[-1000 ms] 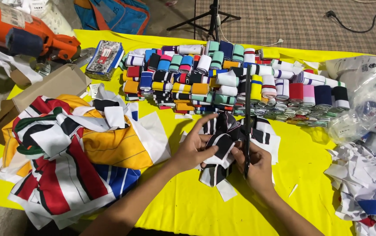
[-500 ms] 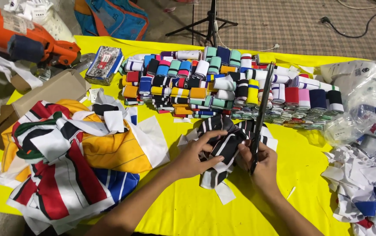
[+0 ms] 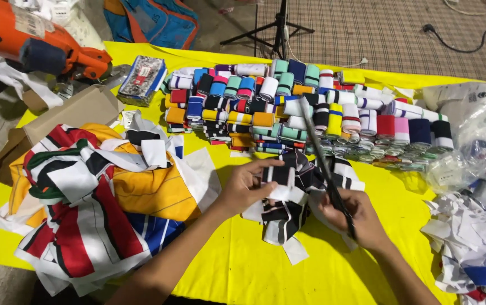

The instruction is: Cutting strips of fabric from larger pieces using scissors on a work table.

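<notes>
On the counter: yellow counter [image 3: 243,265], black-and-white striped strips [image 3: 288,203] lying mid-front.
Left hand [image 3: 248,186]: grip clamped on one strip.
Right hand [image 3: 358,217]: grip closed around dark scissors [image 3: 325,164], blades angled up.
Behind: rows of folded coloured bands [image 3: 311,113].

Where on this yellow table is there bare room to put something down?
Bare yellow table lies at the near edge between the fabric heap and the right hand, and right of that hand before the scrap pile. The folded stacks crowd the far side.
</notes>
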